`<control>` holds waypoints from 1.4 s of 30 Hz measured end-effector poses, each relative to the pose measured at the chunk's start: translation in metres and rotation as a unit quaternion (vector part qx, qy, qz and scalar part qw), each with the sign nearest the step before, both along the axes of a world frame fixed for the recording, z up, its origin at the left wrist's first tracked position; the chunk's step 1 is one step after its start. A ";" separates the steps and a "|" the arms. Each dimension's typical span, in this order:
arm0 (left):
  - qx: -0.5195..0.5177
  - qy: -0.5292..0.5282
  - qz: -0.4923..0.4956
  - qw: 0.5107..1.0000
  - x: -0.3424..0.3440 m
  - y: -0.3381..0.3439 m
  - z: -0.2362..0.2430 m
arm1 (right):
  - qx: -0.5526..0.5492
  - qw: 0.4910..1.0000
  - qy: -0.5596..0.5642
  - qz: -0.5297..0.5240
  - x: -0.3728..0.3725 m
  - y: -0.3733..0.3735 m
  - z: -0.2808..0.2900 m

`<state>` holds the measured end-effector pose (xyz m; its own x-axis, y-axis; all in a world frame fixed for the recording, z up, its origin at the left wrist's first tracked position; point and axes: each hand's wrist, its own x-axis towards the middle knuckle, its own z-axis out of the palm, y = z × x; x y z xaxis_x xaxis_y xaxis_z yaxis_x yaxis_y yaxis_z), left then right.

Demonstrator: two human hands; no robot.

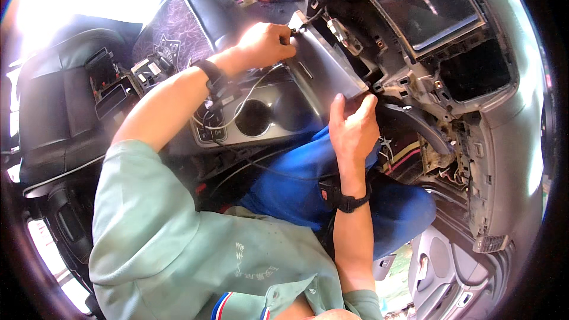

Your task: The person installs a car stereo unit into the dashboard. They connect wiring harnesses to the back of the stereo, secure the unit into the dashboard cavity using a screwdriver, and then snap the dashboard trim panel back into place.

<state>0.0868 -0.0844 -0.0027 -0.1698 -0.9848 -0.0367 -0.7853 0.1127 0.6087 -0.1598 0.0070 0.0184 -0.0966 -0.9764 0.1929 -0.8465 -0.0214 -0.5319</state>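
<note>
A flat grey rectangular unit (323, 62) with a short slit in its face tilts over the car's centre console (261, 136). My left hand (267, 44) is closed at its far left corner, fingers curled, fingertips partly hidden. At the near right end, my right hand (354, 130) grips the edge, with thumb and index finger up against it. Behind the unit, a connector (342, 34) with wires hangs by the opened dashboard (409, 77). A pale cable (246, 104) runs from beside the unit down across the console.
Bare brackets and a square hole (474, 74) show in the dashboard, below a dark screen (427, 9). A steering wheel (415, 124) is right of my right hand. Several removed parts (148, 74) lie on the black seat (56, 101). Loose wires (403, 157) hang by my knee.
</note>
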 end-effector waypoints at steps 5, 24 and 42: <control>-0.032 0.003 -0.027 0.999 0.003 -0.001 -0.005 | 0.004 1.000 -0.016 -0.017 0.004 -0.007 -0.002; -0.088 0.000 0.010 0.996 -0.003 0.006 -0.001 | -0.155 0.957 0.126 0.210 0.013 0.012 0.033; -0.162 0.059 0.065 0.983 -0.008 0.020 -0.006 | -0.094 0.897 0.373 0.217 0.046 -0.026 0.006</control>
<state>0.0791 -0.0643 -0.0090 -0.0260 -0.9549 0.2956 -0.7318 0.2197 0.6452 -0.1137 -0.0193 0.0248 0.5093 -0.8345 0.2104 -0.8558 -0.4655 0.2256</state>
